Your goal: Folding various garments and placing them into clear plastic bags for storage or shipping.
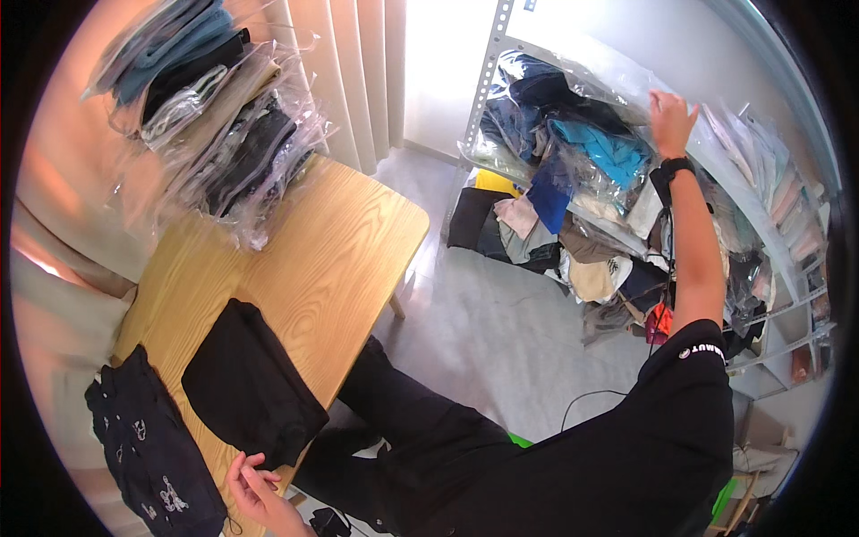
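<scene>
A person's left hand [258, 494], fingers loosely parted and slightly curled, hovers at the near edge of a folded black cloth garment [255, 385]; whether a fingertip touches the fabric cannot be told. The garment lies on a light wood-grain surface [358, 233], just beside a dark garment with white embroidered figures [157, 447] at the surface's left edge. At the far end of the surface rises a tall stack of clothes in clear plastic bags [224, 116], blue and black pieces toward its top, in front of a cream pleated curtain [353, 72].

The right hand [673, 123], a black band [671, 174] at its wrist, reaches out with fingers bent over clear plastic packaging at a white perforated-metal shelving unit [492, 80]; whether it grips any is hidden. Just left of the hand lies a bright turquoise garment [604, 152] among dark-blue clothing; below are heaped yellow, pink, brown and black garments [586, 268], above a gray floor [483, 313].
</scene>
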